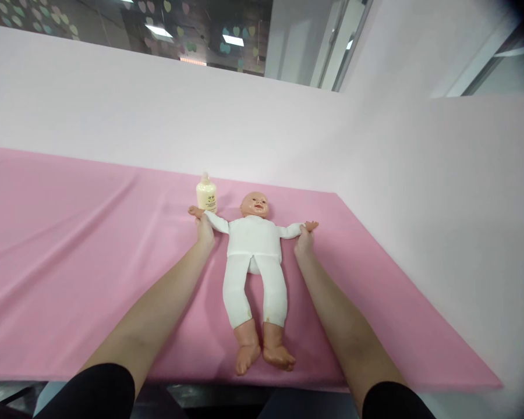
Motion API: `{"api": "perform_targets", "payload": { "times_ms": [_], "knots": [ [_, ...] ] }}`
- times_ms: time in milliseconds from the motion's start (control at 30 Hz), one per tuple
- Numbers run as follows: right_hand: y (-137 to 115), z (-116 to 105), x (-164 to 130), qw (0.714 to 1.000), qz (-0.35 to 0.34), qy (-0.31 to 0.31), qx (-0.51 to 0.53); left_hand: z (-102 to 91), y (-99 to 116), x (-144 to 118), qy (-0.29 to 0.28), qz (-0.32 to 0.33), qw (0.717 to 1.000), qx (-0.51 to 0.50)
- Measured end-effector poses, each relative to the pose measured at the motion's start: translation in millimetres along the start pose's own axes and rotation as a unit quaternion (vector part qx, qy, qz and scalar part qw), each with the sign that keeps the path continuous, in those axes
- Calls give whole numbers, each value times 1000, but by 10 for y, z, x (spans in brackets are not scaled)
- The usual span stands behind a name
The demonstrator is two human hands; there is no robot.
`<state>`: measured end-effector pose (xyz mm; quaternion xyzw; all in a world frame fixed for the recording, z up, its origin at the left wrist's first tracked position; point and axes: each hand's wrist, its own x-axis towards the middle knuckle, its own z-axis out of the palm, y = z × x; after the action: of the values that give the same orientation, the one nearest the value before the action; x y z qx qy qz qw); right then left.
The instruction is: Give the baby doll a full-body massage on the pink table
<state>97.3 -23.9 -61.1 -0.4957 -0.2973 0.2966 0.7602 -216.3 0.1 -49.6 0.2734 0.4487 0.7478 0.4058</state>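
A baby doll (254, 241) in white clothing lies on its back on the pink cloth, head away from me and bare feet toward me. Both its arms are stretched out sideways. My left hand (205, 231) is closed around the doll's wrist on the left side. On the other side my right hand (304, 240) grips the doll's other wrist, with the doll's small hand sticking out past my fingers. Just behind my left hand stands a pale yellow bottle (206, 196) with a rounded top and dark print, upright near the doll's head.
The pink cloth (91, 262) covers the table, with creases at the left. A white wall (157, 116) runs along the back, and another wall (463, 221) rises at the right. Above the back wall is a window (201, 35) with heart-shaped stickers.
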Motion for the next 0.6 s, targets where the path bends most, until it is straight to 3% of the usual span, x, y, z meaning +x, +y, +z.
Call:
{"api": "perform_targets", "payload": {
  "times_ms": [367, 600],
  "knots": [
    [-189, 45, -124, 1000, -22, 3, 4, -19, 1, -21, -10, 11, 1000, 1],
    [-383, 135, -281, 986, -136, -96, -15, 58, 163, -217, -80, 67, 994, 38]
  ]
}}
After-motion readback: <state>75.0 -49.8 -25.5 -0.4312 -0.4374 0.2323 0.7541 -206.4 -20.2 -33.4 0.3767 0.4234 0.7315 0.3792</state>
